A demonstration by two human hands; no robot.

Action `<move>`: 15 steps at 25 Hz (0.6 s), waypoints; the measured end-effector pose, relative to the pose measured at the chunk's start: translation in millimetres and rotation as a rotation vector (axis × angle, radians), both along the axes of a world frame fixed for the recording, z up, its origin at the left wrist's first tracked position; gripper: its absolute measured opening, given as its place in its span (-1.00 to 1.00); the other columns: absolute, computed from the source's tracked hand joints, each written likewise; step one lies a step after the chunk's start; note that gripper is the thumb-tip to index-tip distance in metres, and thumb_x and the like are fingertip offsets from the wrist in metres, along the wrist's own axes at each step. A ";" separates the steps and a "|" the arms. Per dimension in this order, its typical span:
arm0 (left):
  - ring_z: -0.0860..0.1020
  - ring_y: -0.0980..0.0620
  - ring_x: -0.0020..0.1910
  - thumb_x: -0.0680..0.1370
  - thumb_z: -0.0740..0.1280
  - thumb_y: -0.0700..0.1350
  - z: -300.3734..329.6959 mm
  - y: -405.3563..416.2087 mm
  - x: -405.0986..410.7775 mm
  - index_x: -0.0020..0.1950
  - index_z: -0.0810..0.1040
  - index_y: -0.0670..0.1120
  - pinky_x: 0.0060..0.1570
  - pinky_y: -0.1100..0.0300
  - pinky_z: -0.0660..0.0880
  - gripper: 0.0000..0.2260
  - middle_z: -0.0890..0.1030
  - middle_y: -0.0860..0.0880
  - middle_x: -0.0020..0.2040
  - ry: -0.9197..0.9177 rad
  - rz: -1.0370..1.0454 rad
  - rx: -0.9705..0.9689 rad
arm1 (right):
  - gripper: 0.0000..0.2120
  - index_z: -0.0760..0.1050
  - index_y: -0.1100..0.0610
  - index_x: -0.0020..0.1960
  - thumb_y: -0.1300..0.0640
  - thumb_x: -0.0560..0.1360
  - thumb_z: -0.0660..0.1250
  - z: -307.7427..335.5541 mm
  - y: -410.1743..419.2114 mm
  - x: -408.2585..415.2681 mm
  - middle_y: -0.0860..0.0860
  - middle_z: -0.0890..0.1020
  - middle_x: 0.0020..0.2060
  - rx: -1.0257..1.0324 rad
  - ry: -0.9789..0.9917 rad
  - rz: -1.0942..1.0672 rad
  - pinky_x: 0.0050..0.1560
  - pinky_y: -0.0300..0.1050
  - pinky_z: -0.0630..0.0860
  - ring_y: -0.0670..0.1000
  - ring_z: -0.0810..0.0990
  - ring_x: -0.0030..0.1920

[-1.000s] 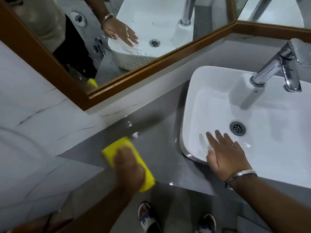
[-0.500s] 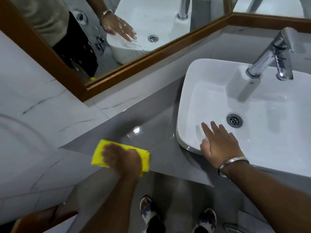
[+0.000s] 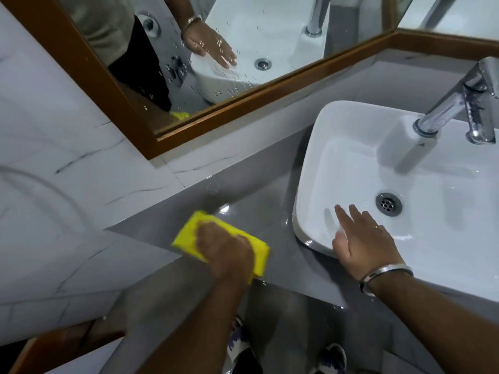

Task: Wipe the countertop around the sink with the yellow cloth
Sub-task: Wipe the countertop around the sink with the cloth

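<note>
A folded yellow cloth [image 3: 189,233] lies flat on the grey countertop [image 3: 275,228], left of the white sink [image 3: 318,147] and close to the counter's front edge. My left hand [image 3: 224,249] presses down on the cloth with fingers curled over it, hiding its middle. My right hand [image 3: 364,238] rests flat on the sink's front left rim, fingers spread and reaching into the basin, a metal bangle on the wrist. The drain [image 3: 388,204] sits just right of those fingers.
A chrome tap [image 3: 459,103] stands at the sink's far right. A wood-framed mirror [image 3: 243,103] runs along the back wall above a grey upstand. White marble wall tile [image 3: 54,157] closes off the left side. Water drops [image 3: 213,187] lie on the counter's back.
My left hand has swept the cloth along the counter's front edge: first towards the left, then back to the right and slightly away from me. My right hand has stayed on the sink rim.
</note>
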State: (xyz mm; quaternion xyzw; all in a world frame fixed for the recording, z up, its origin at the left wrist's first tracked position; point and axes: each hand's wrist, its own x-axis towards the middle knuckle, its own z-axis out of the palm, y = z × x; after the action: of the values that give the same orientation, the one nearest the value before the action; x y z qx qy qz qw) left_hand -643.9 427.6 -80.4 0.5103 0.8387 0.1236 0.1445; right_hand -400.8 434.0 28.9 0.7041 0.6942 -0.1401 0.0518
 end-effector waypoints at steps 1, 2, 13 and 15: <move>0.36 -0.43 0.37 0.41 0.14 -0.01 -6.0 -4.0 20.2 0.42 0.22 -0.40 0.41 -0.23 0.17 -0.32 0.37 -0.43 0.38 -0.007 -0.245 -0.029 | -0.33 0.07 -0.01 0.47 -0.15 0.38 -0.18 0.1 0.2 -0.4 0.11 0.24 0.47 0.004 0.004 0.003 0.34 0.23 0.28 0.20 0.21 0.44; 0.32 -0.39 0.41 0.41 0.16 0.01 -14.5 -1.5 20.4 0.45 0.24 -0.35 0.44 -0.19 0.08 -0.32 0.35 -0.39 0.42 0.020 -0.490 -0.061 | -0.33 0.07 -0.01 0.48 -0.15 0.38 -0.19 0.2 0.1 0.3 0.12 0.24 0.47 0.003 0.008 0.002 0.34 0.23 0.28 0.20 0.21 0.44; 0.15 -0.35 0.50 0.49 0.27 -0.01 -12.3 -4.6 87.8 0.52 0.02 -0.35 0.46 -0.23 0.05 -0.25 0.10 -0.38 0.52 -0.137 0.014 -0.133 | -0.30 0.01 -0.04 0.48 -0.17 0.35 -0.22 1.3 -1.5 0.9 0.11 0.18 0.49 0.000 0.044 -0.025 0.38 0.23 0.23 0.20 0.15 0.46; -0.04 -0.29 0.55 0.49 0.10 -0.04 -13.1 -19.6 140.5 0.52 -0.10 -0.32 0.47 -0.18 -0.07 -0.29 -0.06 -0.33 0.54 -0.165 -0.122 -0.166 | -0.30 0.00 -0.05 0.48 -0.17 0.35 -0.19 0.3 -1.2 1.9 0.12 0.17 0.50 0.003 0.087 -0.025 0.37 0.24 0.23 0.20 0.14 0.47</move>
State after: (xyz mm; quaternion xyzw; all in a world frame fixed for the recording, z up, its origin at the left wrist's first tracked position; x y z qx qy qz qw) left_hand -503.5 408.0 -93.5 0.5346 0.7988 0.0864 0.2621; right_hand -398.9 432.7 29.2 0.7059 0.6873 -0.1700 0.0188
